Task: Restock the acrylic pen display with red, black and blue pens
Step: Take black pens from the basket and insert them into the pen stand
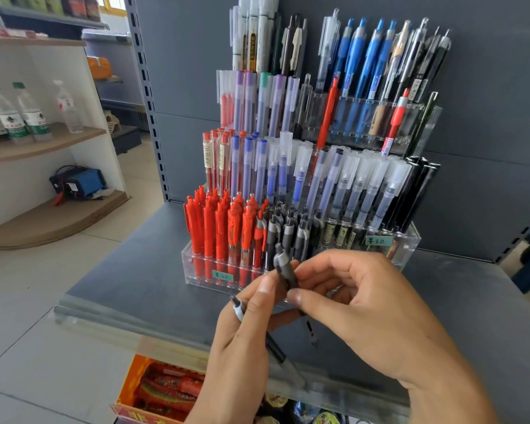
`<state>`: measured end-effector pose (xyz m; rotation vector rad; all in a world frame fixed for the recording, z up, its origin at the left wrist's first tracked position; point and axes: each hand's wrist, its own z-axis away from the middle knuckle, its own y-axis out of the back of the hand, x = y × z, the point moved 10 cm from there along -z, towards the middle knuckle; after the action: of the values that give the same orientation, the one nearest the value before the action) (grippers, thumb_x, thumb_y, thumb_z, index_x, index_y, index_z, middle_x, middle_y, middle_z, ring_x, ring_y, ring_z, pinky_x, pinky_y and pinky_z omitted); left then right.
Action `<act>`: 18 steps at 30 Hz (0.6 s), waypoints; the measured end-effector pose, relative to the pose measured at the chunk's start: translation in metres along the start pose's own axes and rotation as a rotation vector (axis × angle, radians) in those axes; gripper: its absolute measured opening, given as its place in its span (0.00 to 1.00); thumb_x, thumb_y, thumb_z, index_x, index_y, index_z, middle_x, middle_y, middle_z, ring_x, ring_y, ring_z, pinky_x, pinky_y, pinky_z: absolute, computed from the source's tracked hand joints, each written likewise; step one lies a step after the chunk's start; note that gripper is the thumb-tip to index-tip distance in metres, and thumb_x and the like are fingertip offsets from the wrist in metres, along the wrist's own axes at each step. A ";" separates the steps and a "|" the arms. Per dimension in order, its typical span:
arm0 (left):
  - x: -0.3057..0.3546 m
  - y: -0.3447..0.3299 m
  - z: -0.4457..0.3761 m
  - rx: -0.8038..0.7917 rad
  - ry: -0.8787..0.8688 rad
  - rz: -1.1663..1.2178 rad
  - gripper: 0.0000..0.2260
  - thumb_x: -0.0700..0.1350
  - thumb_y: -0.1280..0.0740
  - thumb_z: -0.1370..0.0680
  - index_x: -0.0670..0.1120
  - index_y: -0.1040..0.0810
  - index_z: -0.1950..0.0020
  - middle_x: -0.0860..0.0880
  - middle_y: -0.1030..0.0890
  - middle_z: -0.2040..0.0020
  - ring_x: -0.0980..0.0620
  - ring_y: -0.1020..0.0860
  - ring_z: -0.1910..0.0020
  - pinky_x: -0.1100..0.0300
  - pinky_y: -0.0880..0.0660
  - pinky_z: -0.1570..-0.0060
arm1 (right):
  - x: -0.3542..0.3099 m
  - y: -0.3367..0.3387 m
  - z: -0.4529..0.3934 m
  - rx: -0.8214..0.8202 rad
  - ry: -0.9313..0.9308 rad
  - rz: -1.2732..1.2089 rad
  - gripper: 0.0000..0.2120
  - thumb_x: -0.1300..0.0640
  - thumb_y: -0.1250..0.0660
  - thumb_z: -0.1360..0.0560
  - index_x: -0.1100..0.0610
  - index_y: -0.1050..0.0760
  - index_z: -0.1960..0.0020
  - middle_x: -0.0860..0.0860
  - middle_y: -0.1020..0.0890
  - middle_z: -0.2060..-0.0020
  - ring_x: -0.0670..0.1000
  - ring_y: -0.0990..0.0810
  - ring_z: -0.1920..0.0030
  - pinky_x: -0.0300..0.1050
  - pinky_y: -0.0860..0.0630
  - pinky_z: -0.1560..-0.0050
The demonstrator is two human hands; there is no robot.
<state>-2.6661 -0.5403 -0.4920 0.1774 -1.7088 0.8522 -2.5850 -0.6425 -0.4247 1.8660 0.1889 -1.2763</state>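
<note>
The tiered acrylic pen display [410, 240] stands on a grey shelf. Its front row holds red pens [224, 231] on the left and black pens [291, 228] beside them; blue capped pens [257, 166] fill the row behind. Just in front of the display, my right hand [371, 304] pinches a black pen [283, 267] between thumb and fingers. My left hand [242, 335] touches that same pen with its thumb and also grips another black pen [237, 306], whose barrel runs down behind the palm.
The grey shelf [141, 270] has a clear plastic front lip. Below it sits an orange box of red snack packets [166, 390]. A white corner shelf with water bottles [22, 114] stands at the left. Tall blue and white pens fill the display's back tiers.
</note>
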 end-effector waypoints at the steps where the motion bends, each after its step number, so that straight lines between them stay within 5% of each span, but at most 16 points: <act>1: 0.001 0.004 -0.002 0.030 -0.030 -0.016 0.20 0.59 0.32 0.29 0.46 0.14 0.48 0.46 0.13 0.48 0.49 0.16 0.47 0.53 0.18 0.50 | -0.001 0.007 0.001 0.047 0.016 -0.002 0.04 0.53 0.23 0.28 0.45 0.16 0.55 0.38 0.14 0.59 0.39 0.17 0.56 0.38 0.21 0.56; 4: 0.002 0.015 -0.005 0.080 -0.088 -0.112 0.18 0.56 0.40 0.23 0.50 0.13 0.51 0.46 0.13 0.51 0.49 0.16 0.51 0.52 0.23 0.54 | -0.005 0.030 0.006 0.219 0.086 -0.059 0.05 0.54 0.22 0.29 0.46 0.17 0.56 0.39 0.14 0.60 0.39 0.15 0.57 0.38 0.20 0.57; 11: 0.001 0.022 -0.006 0.134 -0.070 -0.047 0.20 0.57 0.41 0.23 0.46 0.16 0.61 0.46 0.25 0.65 0.51 0.30 0.68 0.56 0.32 0.65 | 0.004 0.066 0.017 0.610 0.205 -0.249 0.07 0.58 0.22 0.29 0.48 0.17 0.55 0.43 0.13 0.60 0.45 0.13 0.59 0.38 0.17 0.57; 18: -0.007 0.026 -0.007 0.153 -0.010 -0.023 0.21 0.60 0.39 0.24 0.46 0.20 0.64 0.48 0.31 0.68 0.53 0.35 0.71 0.56 0.38 0.67 | 0.012 0.068 0.015 0.704 0.222 -0.270 0.07 0.60 0.22 0.28 0.50 0.16 0.53 0.41 0.13 0.60 0.42 0.13 0.57 0.35 0.18 0.54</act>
<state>-2.6718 -0.5191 -0.5097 0.3048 -1.6475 0.9668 -2.5528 -0.7001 -0.3985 2.6602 0.1174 -1.4293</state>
